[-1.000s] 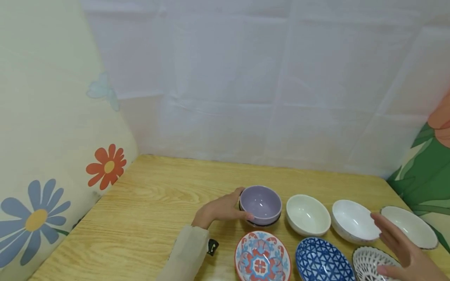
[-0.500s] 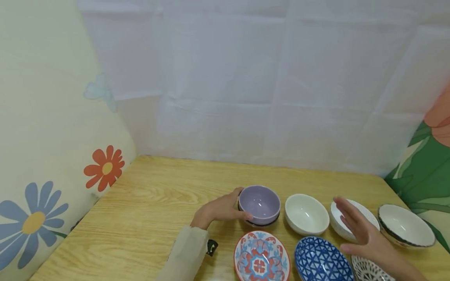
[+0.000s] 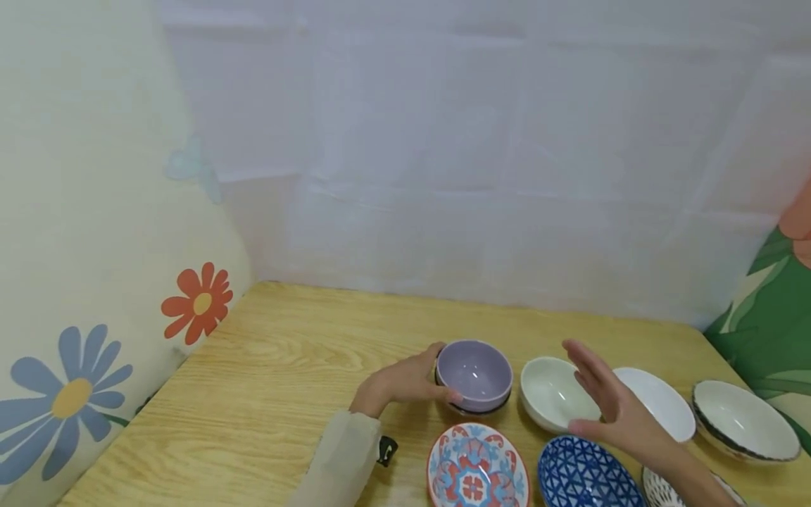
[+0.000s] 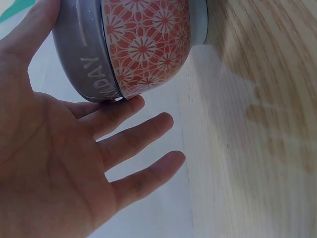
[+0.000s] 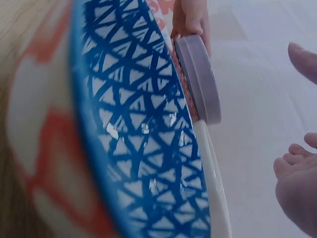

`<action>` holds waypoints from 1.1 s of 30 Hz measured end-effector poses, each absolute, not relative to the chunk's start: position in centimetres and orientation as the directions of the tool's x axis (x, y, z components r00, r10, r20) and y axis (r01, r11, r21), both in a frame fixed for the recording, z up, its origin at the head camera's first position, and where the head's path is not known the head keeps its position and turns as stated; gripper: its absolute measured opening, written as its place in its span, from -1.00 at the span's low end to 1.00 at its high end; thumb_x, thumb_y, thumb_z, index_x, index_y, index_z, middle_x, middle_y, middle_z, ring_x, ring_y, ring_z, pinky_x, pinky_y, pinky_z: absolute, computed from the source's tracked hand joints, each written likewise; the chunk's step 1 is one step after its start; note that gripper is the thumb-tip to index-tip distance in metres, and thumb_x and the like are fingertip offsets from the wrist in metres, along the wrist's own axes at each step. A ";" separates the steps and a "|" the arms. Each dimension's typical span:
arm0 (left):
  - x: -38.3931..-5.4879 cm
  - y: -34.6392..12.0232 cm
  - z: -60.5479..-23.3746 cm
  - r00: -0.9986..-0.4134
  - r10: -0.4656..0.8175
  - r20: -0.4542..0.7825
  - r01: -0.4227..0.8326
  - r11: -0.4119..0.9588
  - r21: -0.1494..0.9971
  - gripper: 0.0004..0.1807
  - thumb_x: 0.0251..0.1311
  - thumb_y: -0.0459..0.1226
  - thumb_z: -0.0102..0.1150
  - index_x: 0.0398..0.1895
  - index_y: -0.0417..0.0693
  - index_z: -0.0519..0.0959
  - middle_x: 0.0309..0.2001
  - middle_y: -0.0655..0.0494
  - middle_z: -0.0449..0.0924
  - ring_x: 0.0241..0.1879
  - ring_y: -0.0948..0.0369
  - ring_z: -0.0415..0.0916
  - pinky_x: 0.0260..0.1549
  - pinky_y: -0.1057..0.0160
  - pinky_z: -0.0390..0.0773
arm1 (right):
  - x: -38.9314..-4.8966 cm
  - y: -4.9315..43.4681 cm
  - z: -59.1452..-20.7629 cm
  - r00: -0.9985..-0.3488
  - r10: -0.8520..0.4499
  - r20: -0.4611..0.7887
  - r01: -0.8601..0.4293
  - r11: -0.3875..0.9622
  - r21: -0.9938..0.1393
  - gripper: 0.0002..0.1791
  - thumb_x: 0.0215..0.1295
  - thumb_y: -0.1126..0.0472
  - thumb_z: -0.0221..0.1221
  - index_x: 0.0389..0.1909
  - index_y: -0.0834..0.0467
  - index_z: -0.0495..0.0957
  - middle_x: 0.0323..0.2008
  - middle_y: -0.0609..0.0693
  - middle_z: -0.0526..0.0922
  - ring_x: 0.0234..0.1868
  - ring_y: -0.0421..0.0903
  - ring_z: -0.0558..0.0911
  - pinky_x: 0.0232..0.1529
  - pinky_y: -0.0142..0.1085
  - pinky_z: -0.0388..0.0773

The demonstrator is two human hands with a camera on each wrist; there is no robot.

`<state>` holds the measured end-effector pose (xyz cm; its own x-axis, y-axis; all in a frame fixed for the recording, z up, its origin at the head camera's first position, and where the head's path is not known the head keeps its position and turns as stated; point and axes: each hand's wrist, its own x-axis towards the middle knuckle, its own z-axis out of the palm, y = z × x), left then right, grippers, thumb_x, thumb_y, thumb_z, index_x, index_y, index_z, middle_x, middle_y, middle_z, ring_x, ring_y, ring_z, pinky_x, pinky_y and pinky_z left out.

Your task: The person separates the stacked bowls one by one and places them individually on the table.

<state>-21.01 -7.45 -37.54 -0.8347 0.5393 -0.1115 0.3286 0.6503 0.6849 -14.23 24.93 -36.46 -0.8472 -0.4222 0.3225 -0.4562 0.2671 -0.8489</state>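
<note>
A purple bowl (image 3: 474, 377) sits nested in a red flower-patterned bowl (image 4: 148, 44) on the table. My left hand (image 3: 402, 384) pinches the side of this pair between thumb and forefinger, the other fingers spread apart in the left wrist view. Raised letters show on the purple bowl's outer wall there. My right hand (image 3: 624, 415) hangs above the row of bowls with straight fingers and holds nothing. In the head view it overlaps a cream bowl (image 3: 546, 396) and a white bowl (image 3: 662, 405).
Nearer me lie a red-and-blue floral bowl (image 3: 478, 468), a blue triangle-patterned bowl (image 3: 586, 475) and a black-and-white patterned bowl (image 3: 657, 487), cut off by the frame. A white dark-rimmed bowl (image 3: 747, 419) stands far right. Wooden table (image 3: 279, 373) stretches left; a white cloth (image 3: 405, 141) hangs behind.
My right hand has moved left, from beside the dark-rimmed bowl, past the white bowl, to near the cream bowl. My left hand keeps its hold on the purple bowl.
</note>
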 end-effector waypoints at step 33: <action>-20.8 -7.3 -37.5 -0.831 0.549 -0.092 0.344 0.636 0.690 0.03 0.04 0.07 0.33 0.44 -0.20 0.03 0.26 -0.13 0.39 0.22 0.04 0.40 0.18 0.02 0.40 | -18.5 18.4 -37.8 -0.858 -0.500 0.118 -0.316 0.334 -0.888 0.24 0.01 0.18 0.43 0.48 0.33 -0.29 0.48 0.34 -0.22 0.46 0.32 -0.15 0.34 0.05 -0.05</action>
<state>-20.81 -7.27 -37.47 -0.8307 0.5491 -0.0917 0.3444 0.6364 0.6902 -18.54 18.44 -37.78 -0.8583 -0.4995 0.1178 -0.3162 0.3340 -0.8880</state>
